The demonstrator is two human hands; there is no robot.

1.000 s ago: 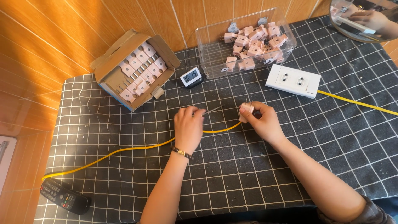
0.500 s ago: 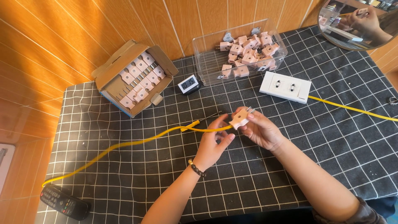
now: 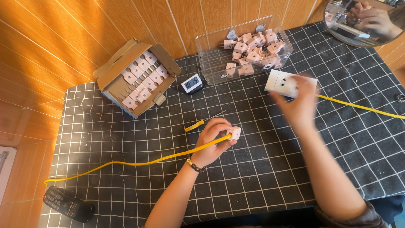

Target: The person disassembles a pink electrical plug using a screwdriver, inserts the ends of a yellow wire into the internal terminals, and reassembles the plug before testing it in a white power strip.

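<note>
My left hand (image 3: 213, 141) grips a small white plug (image 3: 234, 133) at the end of a yellow cable (image 3: 139, 164) that trails left across the checked cloth. A yellow-handled screwdriver (image 3: 198, 124) lies just above that hand. My right hand (image 3: 297, 105) is blurred in motion, raised over the cloth right beside a white socket block (image 3: 279, 81) and partly hiding it. Its fingers look spread and I see nothing in it. A second length of yellow cable (image 3: 363, 108) runs right from the socket block.
A clear plastic tub (image 3: 211, 57) holds several pale plugs. An open cardboard box (image 3: 109, 84) of more plugs sits at the back left. A small digital clock (image 3: 192, 83) stands between them. A black remote (image 3: 67, 204) lies front left. A round mirror (image 3: 367, 21) is at the top right.
My right hand let go of the plug and swung up and right towards the socket block. My left hand now holds the plug alone. The screwdriver lies uncovered.
</note>
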